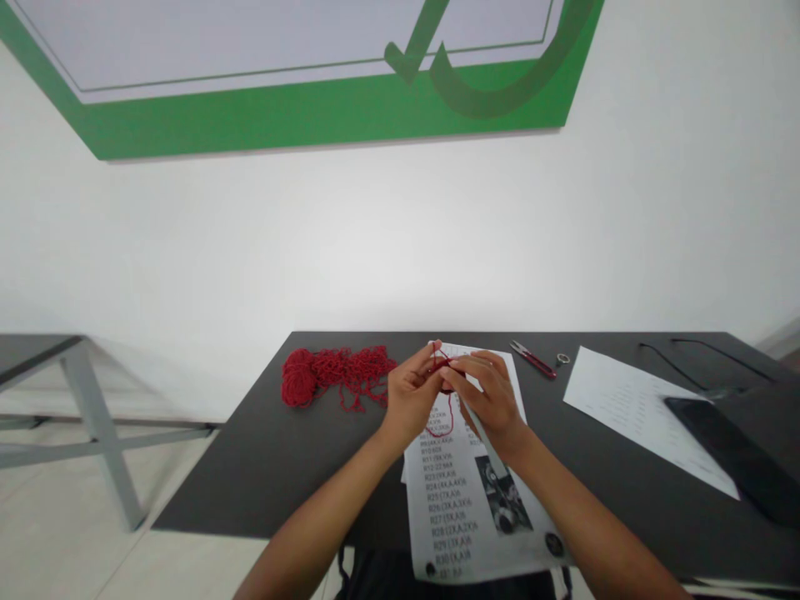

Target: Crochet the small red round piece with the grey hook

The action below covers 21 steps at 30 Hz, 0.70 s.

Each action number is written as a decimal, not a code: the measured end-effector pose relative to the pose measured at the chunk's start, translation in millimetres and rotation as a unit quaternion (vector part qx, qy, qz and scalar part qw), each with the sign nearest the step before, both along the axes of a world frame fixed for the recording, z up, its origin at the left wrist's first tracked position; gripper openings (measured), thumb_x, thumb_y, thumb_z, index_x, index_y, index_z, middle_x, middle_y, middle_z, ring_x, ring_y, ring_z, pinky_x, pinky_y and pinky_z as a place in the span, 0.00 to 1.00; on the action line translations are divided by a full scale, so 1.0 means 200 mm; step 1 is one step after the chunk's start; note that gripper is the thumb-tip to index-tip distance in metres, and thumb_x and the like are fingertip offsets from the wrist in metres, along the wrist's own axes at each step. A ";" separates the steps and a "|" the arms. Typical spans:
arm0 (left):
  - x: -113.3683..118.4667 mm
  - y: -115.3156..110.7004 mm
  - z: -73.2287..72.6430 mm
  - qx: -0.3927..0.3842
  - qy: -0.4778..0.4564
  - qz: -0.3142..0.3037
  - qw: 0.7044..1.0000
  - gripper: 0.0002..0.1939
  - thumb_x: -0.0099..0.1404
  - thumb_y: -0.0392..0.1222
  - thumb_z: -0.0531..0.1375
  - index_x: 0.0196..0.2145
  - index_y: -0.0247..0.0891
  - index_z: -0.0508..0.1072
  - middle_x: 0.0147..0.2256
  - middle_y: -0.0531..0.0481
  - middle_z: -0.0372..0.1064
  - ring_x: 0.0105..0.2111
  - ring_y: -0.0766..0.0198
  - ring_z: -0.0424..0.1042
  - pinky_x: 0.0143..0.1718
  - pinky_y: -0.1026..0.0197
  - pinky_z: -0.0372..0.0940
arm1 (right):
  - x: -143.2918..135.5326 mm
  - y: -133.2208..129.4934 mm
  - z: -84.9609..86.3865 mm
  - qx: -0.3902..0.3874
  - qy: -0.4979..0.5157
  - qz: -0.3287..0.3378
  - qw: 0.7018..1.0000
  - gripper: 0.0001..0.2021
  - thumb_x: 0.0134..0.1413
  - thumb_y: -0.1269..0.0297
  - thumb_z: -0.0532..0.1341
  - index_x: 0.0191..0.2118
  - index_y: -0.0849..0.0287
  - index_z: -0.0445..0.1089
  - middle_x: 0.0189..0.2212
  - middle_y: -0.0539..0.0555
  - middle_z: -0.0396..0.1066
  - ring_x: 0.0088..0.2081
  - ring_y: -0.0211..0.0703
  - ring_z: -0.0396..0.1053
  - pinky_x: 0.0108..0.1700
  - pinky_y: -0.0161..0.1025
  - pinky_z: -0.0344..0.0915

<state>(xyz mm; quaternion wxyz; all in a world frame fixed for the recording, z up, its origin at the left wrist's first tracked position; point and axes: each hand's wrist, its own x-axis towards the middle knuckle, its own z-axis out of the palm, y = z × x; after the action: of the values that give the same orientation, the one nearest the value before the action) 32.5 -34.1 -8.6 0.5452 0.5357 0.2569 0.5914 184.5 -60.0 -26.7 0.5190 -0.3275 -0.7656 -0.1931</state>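
My left hand (412,387) is closed in a pinch on a small piece of red crochet work (446,385), with a strand of red yarn (433,357) running up over its raised index finger. My right hand (491,396) meets it from the other side, fingers closed at the work in the hold of a crochet hook; the hook itself is mostly hidden by the fingers. Below the hands a loose loop of yarn hangs over a printed pattern sheet (450,517). To the left lies a red yarn ball (298,379) with a tangled heap of yarn (353,371) beside it.
On the dark table (262,475), red-handled thread snips (534,360) and a small ring (562,359) lie beyond my right hand. Farther right are a white paper (643,425), a black phone (718,446) and eyeglasses (706,387). Another table (37,354) stands at left.
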 end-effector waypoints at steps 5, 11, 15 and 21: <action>0.02 0.00 0.00 -0.141 -0.118 -0.106 0.977 0.24 0.52 0.47 0.75 0.44 0.34 0.81 0.31 0.47 0.79 0.25 0.69 0.73 0.27 0.67 0.68 | -0.01 0.02 -0.02 -0.001 0.073 -0.003 0.997 0.20 0.62 0.72 0.62 0.56 0.43 0.71 0.45 0.54 0.79 0.46 0.48 0.77 0.52 0.54 0.69; -0.04 0.09 0.01 -0.036 -0.071 -0.015 0.997 0.24 0.49 0.44 0.76 0.44 0.35 0.81 0.30 0.50 0.78 0.27 0.68 0.74 0.30 0.66 0.69 | -0.05 0.02 0.06 -0.109 0.196 0.112 0.968 0.07 0.65 0.63 0.61 0.44 0.48 0.76 0.41 0.53 0.80 0.43 0.47 0.77 0.48 0.52 0.73; -0.09 0.14 0.02 0.091 0.021 0.066 0.993 0.21 0.55 0.43 0.72 0.46 0.35 0.81 0.28 0.52 0.76 0.26 0.68 0.73 0.29 0.65 0.70 | -0.06 0.03 0.06 -0.169 0.218 0.093 0.957 0.03 0.62 0.59 0.64 0.38 0.48 0.76 0.40 0.50 0.82 0.47 0.49 0.77 0.54 0.54 0.73; -0.11 0.15 0.01 0.151 0.132 0.180 0.963 0.14 0.61 0.38 0.66 0.45 0.37 0.82 0.32 0.51 0.78 0.31 0.65 0.76 0.38 0.61 0.73 | -0.10 0.00 0.01 -0.284 0.273 0.073 0.916 0.07 0.63 0.55 0.62 0.41 0.48 0.75 0.48 0.52 0.81 0.63 0.55 0.68 0.60 0.58 0.69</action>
<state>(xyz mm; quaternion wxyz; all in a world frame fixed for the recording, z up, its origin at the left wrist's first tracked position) 11.2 -4.8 -6.7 0.3033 0.6299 0.3263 0.6362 164.1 -59.6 -24.7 0.6053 -0.4446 -0.6387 0.1673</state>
